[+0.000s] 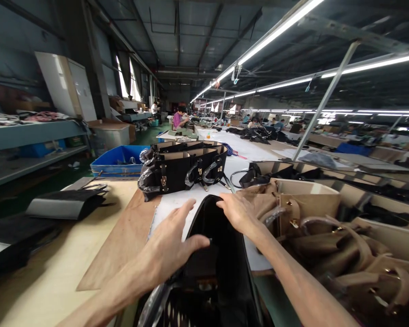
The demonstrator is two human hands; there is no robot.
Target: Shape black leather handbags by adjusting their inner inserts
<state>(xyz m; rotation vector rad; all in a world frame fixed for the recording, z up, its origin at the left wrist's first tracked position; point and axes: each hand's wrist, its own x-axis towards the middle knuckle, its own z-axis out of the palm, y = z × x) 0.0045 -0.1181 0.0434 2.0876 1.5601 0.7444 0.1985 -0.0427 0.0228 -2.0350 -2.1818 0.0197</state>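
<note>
A black bag (221, 254) stands upright with its mouth open towards me, its dark inside showing. My left hand (170, 240) is beside its left edge, fingers spread and the thumb reaching over the opening, with nothing held. At the far right corner of the rim, my right hand (236, 211) has its fingers closed together on the edge. A handle wrapped in clear plastic (155, 304) hangs at the bag's near left side.
Black bags (177, 170) with plastic-wrapped handles stand ahead, near a blue bin (117, 159). Tan bags (306, 200) crowd the right side. Black pieces (63, 202) lie on the left table (119, 195). A person in purple (179, 119) sits farther back.
</note>
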